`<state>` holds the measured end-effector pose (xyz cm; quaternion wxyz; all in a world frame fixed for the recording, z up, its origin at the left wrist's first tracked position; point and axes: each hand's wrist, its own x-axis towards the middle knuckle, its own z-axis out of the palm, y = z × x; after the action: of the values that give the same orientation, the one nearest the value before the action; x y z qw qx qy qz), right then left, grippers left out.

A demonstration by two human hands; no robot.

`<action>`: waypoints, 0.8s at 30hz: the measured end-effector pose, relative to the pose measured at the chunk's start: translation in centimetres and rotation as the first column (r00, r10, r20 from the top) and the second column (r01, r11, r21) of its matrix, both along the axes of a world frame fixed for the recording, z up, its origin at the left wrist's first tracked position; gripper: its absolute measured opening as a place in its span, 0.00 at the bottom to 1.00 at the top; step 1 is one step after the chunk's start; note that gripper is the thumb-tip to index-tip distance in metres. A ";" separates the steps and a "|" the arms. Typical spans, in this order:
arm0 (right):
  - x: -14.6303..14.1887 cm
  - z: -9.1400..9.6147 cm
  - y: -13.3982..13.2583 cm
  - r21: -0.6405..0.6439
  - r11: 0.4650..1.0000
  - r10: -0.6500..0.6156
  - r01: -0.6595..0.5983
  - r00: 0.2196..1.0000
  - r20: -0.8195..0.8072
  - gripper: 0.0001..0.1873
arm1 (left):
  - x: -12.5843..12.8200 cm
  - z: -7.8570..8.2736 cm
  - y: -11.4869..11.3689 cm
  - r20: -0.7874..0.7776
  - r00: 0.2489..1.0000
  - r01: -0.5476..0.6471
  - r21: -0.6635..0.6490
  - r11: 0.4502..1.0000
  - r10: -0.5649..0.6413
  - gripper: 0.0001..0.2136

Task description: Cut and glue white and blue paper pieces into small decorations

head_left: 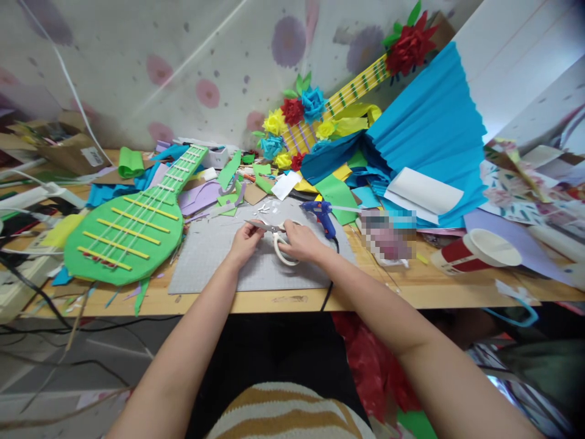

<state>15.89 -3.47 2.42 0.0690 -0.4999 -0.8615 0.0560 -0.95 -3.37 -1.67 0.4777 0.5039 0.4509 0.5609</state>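
My right hand (pixel 299 241) grips the white handles of a pair of scissors (pixel 276 235), whose blades point left over the grey cutting mat (pixel 210 259). My left hand (pixel 245 238) is pinched closed at the blade tips, holding something small that I cannot make out. Small white paper scraps (pixel 265 209) lie on the mat just beyond both hands. A blue glue gun (pixel 322 214) rests right behind my right hand.
A green paper guitar (pixel 130 228) lies left of the mat. A yellow guitar with paper flowers (pixel 315 122) and a blue pleated fan (pixel 425 131) lean at the back. A red paper cup (pixel 475 251) lies tipped at right. Coloured paper scraps clutter the wooden table (pixel 283 300).
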 end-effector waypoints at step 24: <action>1.0 -0.3 0.6 -0.234 0.886 -0.438 0.400 0.887 -0.143 0.22 | -0.4 0.2 0.9 -0.152 0.988 -0.040 0.001 0.999 0.040 0.12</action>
<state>16.91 -2.82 2.10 0.1123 -0.6713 -0.7119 0.1730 -1.30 -2.45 -1.49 0.4312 0.5353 0.4966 0.5300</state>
